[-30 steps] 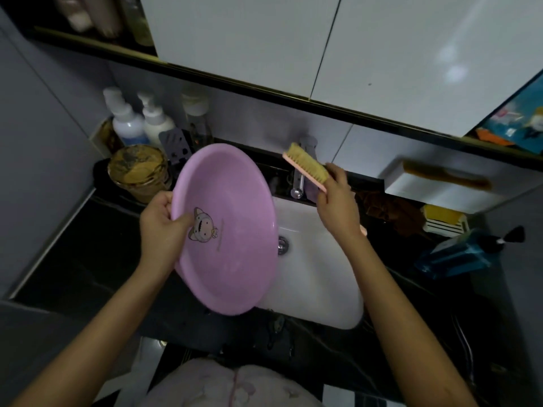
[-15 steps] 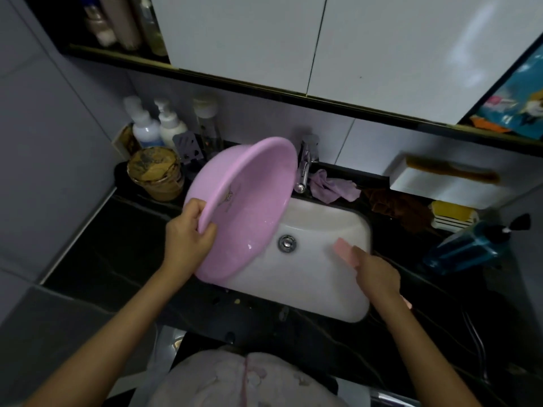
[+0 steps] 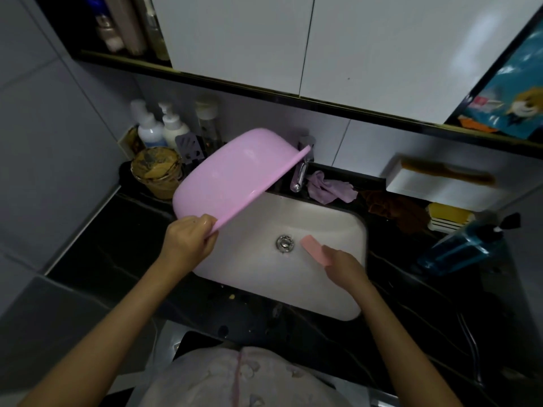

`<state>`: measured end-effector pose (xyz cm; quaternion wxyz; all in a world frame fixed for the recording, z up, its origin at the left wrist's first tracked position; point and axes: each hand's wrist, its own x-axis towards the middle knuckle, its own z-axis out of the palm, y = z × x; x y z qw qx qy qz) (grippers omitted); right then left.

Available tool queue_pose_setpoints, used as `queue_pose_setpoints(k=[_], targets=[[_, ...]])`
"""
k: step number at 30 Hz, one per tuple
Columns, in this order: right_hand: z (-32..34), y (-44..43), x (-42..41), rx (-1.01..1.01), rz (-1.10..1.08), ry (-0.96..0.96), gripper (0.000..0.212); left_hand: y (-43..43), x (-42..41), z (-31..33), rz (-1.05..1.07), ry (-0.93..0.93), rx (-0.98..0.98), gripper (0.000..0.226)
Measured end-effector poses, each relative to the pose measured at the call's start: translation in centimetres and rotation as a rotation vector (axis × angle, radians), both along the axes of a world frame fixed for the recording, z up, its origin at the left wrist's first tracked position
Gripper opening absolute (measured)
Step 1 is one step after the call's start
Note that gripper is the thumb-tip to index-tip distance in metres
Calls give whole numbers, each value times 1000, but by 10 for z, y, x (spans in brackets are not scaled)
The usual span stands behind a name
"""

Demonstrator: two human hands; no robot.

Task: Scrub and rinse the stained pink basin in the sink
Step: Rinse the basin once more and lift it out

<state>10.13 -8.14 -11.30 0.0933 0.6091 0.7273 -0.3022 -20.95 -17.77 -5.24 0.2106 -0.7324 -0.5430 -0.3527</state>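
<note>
My left hand (image 3: pixel 188 242) grips the near rim of the pink basin (image 3: pixel 232 174), which is tipped up over the left side of the white sink (image 3: pixel 332 230) with its underside toward me and its inside hidden. The basin's far rim lies close to the chrome tap (image 3: pixel 299 174). My right hand (image 3: pixel 343 268) holds the pink scrub brush (image 3: pixel 316 249) low inside the sink, just right of the drain (image 3: pixel 285 243); its bristles are not visible.
A dirty jar (image 3: pixel 155 171), pump bottles (image 3: pixel 164 127) and a grey rack (image 3: pixel 189 148) stand at the back left of the black counter (image 3: pixel 111 245). A pink cloth (image 3: pixel 329 189), brown cloth (image 3: pixel 393 210), yellow sponge (image 3: pixel 446 215) and blue bottle (image 3: pixel 458 251) lie right.
The basin has turned from facing me to tipped over with its underside up. My right hand has dropped the brush from beside the tap down into the sink near the drain.
</note>
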Motion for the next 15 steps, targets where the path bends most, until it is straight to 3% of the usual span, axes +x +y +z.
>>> queue_pose_setpoints(k=[2,4,6,8,10,13,15], targets=[[1,-1,0,76,15,107,59,-1,2,2,1,-28,-18,9],[3,-11,-3,315,13,202,59,-4,7,3,58,-153,-66,9],[-1,-21,-6,536,-15,164,59,-7,12,3,149,-345,-109,9],[-7,-21,-1,460,111,-41,54,-10,19,3,207,-553,-146,19],[-12,-21,6,164,194,-203,46,-10,24,5,250,-654,-174,26],[-20,-20,11,385,8,-48,58,-12,27,6,265,-655,-172,28],[-24,-18,16,269,104,-117,54,-14,29,8,258,-663,-164,28]])
